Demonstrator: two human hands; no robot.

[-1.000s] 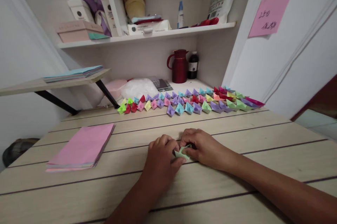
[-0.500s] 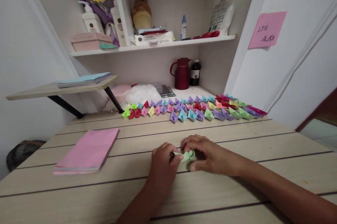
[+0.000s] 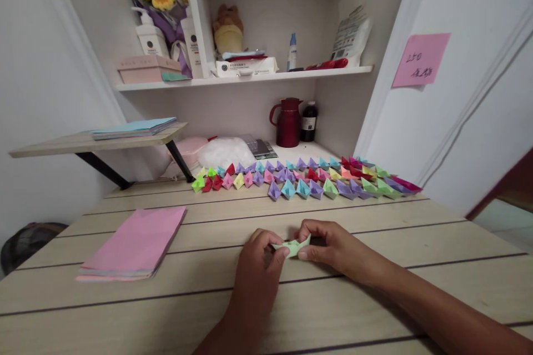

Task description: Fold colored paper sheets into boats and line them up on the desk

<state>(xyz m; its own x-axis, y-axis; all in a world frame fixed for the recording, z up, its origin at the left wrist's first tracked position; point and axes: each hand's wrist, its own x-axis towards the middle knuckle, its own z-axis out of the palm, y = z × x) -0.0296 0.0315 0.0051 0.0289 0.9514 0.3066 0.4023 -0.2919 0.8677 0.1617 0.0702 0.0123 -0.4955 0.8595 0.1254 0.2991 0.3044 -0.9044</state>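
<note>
A small pale green folded paper boat (image 3: 292, 246) is held just above the wooden table (image 3: 375, 310) between both hands. My left hand (image 3: 258, 266) pinches its left end with thumb and fingers. Fingers of my right hand (image 3: 328, 246) are closed on its right end. Beyond the hands, rows of several finished paper boats (image 3: 306, 180) in many colours line the back of the table. A stack of pink paper sheets (image 3: 133, 244) lies to the left of the hands.
A raised wooden shelf (image 3: 95, 141) with blue sheets stands at the left. A red jug (image 3: 288, 121) and dark bottle (image 3: 308, 114) sit in the alcove behind. A white wall with a pink note (image 3: 420, 59) closes the right side.
The hands have pulled the green paper outward, and it now shows as an opened boat shape lifted slightly off the table. The view has tilted down a little.
</note>
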